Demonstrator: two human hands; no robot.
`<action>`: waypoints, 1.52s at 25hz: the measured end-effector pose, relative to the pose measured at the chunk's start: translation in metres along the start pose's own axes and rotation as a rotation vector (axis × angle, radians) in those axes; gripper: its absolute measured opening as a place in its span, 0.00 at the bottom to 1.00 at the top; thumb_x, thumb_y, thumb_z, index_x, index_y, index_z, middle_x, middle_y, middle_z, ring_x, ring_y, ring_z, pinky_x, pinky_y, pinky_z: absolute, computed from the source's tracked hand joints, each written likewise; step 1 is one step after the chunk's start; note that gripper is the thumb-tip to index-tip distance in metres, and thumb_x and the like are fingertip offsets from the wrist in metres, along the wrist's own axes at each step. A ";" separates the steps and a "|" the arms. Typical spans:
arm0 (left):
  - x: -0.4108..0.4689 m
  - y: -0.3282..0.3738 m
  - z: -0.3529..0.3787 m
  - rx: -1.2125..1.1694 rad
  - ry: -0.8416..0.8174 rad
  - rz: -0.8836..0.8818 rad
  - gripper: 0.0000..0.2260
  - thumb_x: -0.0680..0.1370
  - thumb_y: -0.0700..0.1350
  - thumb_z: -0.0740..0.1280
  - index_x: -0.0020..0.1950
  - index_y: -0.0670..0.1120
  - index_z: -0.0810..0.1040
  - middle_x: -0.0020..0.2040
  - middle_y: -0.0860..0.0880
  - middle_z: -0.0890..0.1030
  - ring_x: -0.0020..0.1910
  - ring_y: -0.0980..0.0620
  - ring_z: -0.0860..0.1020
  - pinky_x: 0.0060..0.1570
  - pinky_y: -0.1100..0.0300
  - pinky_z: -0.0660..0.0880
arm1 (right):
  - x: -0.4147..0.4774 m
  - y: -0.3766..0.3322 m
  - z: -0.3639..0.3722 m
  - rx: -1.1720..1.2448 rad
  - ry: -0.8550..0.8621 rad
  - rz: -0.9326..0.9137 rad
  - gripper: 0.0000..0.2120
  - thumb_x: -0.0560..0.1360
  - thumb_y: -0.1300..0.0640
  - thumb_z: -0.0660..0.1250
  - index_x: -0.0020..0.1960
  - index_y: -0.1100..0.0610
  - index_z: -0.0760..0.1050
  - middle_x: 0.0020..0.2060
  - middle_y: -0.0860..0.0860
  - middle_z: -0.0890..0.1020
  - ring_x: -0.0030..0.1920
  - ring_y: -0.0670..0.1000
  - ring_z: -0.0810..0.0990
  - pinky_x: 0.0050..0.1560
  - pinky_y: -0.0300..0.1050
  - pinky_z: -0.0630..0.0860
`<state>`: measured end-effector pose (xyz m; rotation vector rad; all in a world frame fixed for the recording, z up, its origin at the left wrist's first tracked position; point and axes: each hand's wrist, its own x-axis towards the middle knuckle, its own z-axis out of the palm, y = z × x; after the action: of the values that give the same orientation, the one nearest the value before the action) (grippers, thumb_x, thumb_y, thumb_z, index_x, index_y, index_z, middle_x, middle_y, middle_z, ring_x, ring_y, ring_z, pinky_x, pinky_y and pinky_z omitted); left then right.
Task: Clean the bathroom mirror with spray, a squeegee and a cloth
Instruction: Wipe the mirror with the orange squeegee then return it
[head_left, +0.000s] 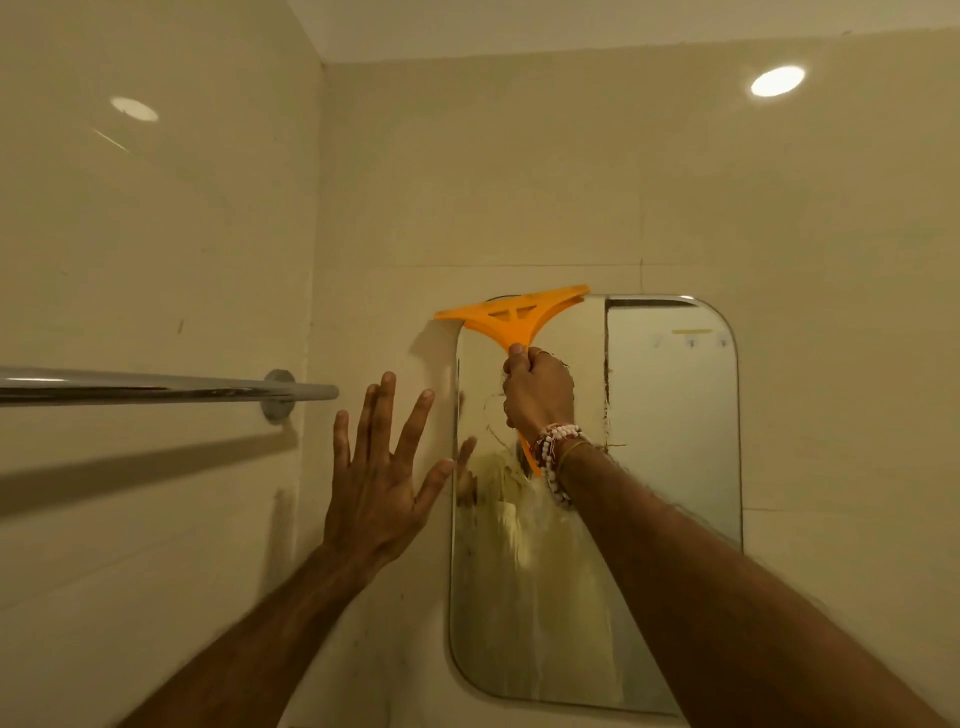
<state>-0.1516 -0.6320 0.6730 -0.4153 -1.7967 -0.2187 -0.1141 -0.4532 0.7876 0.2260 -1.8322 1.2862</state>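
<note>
A rounded rectangular mirror (675, 415) hangs on the beige tiled wall, its left part smeared and wet. My right hand (537, 395) grips the handle of an orange squeegee (511, 314), whose blade lies across the mirror's top left corner and overhangs onto the wall. Beaded bracelets circle that wrist. My left hand (382, 467) is spread flat against the wall just left of the mirror, thumb touching the mirror's edge. No spray bottle or cloth is in view.
A chrome towel bar (166, 387) juts from the left wall at hand height, its mount (278, 395) close to my left hand. Two ceiling light reflections (777, 81) shine on the tiles.
</note>
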 end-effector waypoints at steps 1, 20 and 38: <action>-0.002 -0.002 0.001 0.008 -0.001 -0.004 0.34 0.83 0.66 0.52 0.86 0.52 0.53 0.86 0.42 0.44 0.85 0.43 0.46 0.80 0.34 0.45 | -0.002 0.001 0.001 0.004 -0.007 0.011 0.18 0.84 0.46 0.53 0.43 0.52 0.75 0.43 0.57 0.82 0.49 0.65 0.83 0.53 0.66 0.80; -0.039 0.013 0.004 -0.005 -0.100 -0.039 0.34 0.83 0.68 0.47 0.86 0.55 0.49 0.86 0.43 0.43 0.85 0.44 0.44 0.80 0.32 0.46 | -0.118 0.113 -0.005 -0.084 -0.108 0.115 0.18 0.83 0.48 0.57 0.35 0.48 0.69 0.28 0.45 0.75 0.29 0.46 0.72 0.32 0.40 0.64; -0.003 0.050 -0.001 -0.001 -0.043 -0.047 0.38 0.81 0.71 0.41 0.86 0.51 0.53 0.86 0.41 0.44 0.85 0.42 0.44 0.80 0.35 0.39 | -0.014 0.038 -0.068 -0.034 0.089 0.129 0.21 0.84 0.47 0.55 0.49 0.60 0.79 0.43 0.56 0.83 0.45 0.59 0.82 0.51 0.56 0.81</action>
<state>-0.1305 -0.5872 0.6670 -0.3815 -1.8503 -0.2445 -0.0905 -0.3834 0.7582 0.0317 -1.8155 1.3309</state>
